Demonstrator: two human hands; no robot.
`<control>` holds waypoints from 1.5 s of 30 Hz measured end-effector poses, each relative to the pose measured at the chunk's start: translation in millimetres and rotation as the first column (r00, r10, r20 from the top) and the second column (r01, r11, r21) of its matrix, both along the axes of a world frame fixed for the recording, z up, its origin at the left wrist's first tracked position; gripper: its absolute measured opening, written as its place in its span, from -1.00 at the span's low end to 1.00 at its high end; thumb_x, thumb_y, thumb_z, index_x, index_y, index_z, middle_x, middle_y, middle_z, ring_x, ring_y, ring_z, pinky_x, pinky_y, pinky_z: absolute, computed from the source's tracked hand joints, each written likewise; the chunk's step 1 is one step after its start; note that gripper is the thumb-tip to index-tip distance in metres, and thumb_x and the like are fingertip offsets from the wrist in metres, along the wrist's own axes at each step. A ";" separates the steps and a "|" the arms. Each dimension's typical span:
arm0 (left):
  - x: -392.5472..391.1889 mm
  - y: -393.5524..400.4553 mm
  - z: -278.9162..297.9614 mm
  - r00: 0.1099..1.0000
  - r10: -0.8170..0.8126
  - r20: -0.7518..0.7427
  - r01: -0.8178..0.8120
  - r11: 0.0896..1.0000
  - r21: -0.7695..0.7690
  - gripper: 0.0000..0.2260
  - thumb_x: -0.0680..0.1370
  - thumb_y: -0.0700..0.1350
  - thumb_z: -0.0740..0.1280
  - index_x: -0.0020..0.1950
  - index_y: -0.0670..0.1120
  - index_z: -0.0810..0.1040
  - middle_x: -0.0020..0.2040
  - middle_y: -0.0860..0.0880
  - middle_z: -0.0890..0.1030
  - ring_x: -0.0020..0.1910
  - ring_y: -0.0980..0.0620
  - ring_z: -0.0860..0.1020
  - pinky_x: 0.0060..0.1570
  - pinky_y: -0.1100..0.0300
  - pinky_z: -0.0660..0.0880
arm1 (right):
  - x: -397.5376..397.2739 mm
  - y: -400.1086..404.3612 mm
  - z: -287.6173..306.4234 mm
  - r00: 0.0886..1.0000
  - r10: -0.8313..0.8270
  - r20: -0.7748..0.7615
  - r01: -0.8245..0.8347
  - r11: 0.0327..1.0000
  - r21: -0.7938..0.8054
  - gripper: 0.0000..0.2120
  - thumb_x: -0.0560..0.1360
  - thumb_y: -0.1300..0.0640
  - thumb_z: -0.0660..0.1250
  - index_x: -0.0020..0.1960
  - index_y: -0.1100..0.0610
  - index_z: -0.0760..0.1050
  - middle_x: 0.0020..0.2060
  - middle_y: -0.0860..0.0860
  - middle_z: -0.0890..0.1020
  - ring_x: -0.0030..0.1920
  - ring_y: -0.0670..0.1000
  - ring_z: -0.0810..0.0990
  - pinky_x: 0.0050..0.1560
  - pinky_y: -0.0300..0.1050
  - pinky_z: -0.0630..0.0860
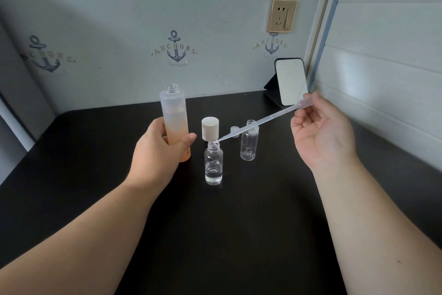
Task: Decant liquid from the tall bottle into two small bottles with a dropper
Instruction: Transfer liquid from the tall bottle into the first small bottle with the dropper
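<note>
Head view, near to far. Two bare forearms reach in over the dark bench (239, 235). Nearest the viewer stands the near small bottle (213, 165), clear, uncapped, upright, with a shallow pool of clear liquid at its base. The tip of the dropper (258, 123) sits at or just over this bottle's mouth; whether it enters cannot be told. The left hand (159, 149) wraps the lower half of the tall bottle (175, 122), open-necked, frosted, partly filled with peach-tinted liquid, standing left of the small bottle. The right hand (320, 132) pinches the dropper's bulb end between thumb and fingertips, the remaining fingers loosely curled. Farther back stand a white cap (210, 128), a far small bottle (249, 143) that looks empty, and a tiny clear stopper (234, 130) just beside it. A mirror (290, 82) leans at the far right. Handling, as judged: the dropper is light and flexible, best held at the bulb; the small bottles look light, rigid and easily tipped.
</note>
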State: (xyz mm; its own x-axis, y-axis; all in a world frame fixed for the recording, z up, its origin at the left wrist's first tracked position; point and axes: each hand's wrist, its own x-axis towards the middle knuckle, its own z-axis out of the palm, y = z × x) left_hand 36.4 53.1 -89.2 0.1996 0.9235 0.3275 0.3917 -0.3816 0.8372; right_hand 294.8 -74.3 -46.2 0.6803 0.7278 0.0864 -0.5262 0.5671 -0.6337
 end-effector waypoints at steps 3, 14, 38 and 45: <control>-3.6 -2.2 0.5 0.999 -0.035 0.041 0.036 0.999 -0.031 -0.52 0.52 0.16 0.45 0.38 0.10 0.41 0.04 0.32 0.51 0.03 0.28 0.53 -0.10 0.31 0.42 | 0.1 0.3 0.1 1.000 0.005 0.013 -0.005 1.000 0.000 -0.79 0.54 0.20 0.42 -0.25 0.18 0.70 -0.31 0.03 0.65 -0.37 -0.04 0.53 -0.32 -0.25 0.48; -14.2 -27.7 11.4 0.983 -0.009 0.183 -0.044 0.958 0.283 -0.81 0.54 -0.08 0.33 0.09 0.17 0.51 -0.08 0.20 0.57 -0.10 0.15 0.56 -0.16 0.20 0.52 | 0.3 0.8 0.3 0.998 0.007 0.069 -0.008 1.000 0.010 -0.70 0.57 0.22 0.38 -0.34 0.16 0.64 -0.29 0.00 0.64 -0.37 -0.07 0.51 -0.32 -0.27 0.45; -2.4 -31.1 4.0 0.829 -0.444 -0.340 0.517 0.839 0.167 -0.81 0.49 0.11 0.49 -0.15 0.24 0.47 -0.27 0.19 0.54 -0.32 0.13 0.48 -0.30 0.37 0.40 | -1.1 -0.1 2.6 0.998 -0.044 0.043 0.045 0.999 -0.005 -0.79 0.56 0.25 0.40 -0.25 0.18 0.67 -0.34 0.02 0.60 -0.39 -0.05 0.50 -0.34 -0.26 0.45; -2.3 -31.9 4.5 0.824 -0.464 -0.324 0.531 0.832 0.158 -0.84 0.49 0.09 0.49 -0.10 0.20 0.51 -0.21 0.13 0.56 -0.27 0.07 0.51 -0.29 0.36 0.41 | 1.3 0.2 -0.7 0.996 -0.053 0.067 0.054 0.999 -0.006 -0.83 0.53 0.24 0.43 -0.21 0.16 0.73 -0.33 0.03 0.63 -0.38 -0.07 0.51 -0.34 -0.27 0.44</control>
State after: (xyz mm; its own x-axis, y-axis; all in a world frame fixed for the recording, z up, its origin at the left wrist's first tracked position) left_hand 34.1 21.2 -84.7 0.7193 0.5769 0.3870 0.2845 -0.7528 0.5936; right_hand 296.0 -74.2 -47.0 0.7112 0.6915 0.1269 -0.4519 0.5879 -0.6709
